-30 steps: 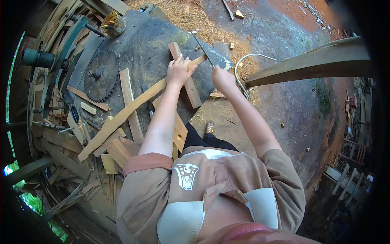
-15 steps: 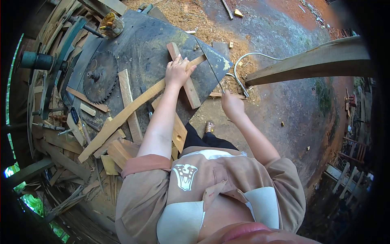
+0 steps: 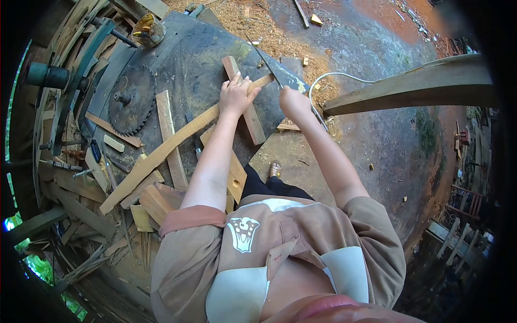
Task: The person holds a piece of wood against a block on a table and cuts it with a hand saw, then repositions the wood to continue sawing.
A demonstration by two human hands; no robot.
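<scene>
My left hand (image 3: 235, 98) bears down on a long, slightly curved wooden strip (image 3: 161, 153), its fingers bent over the strip where it crosses a short wooden block (image 3: 252, 123). The block lies beneath the strip on a dark worktable (image 3: 199, 46). In my right hand (image 3: 295, 104), closed around the grip end, is a handsaw (image 3: 264, 58) with a thin blade. That blade slants across the strip's far end, just right of my left hand. My fist hides the saw's handle.
A circular saw blade (image 3: 131, 99) stands at the table's left, near a clear tub (image 3: 148, 31). Wood offcuts (image 3: 161, 198) pile up at lower left. A pale hose (image 3: 340, 74) and a thick wooden beam (image 3: 409, 83) are on the right. Sawdust (image 3: 226, 19) covers ground beyond.
My right hand has moved forward and left, pushing the saw farther across the strip's end. My left hand, the strip and the block have stayed in place.
</scene>
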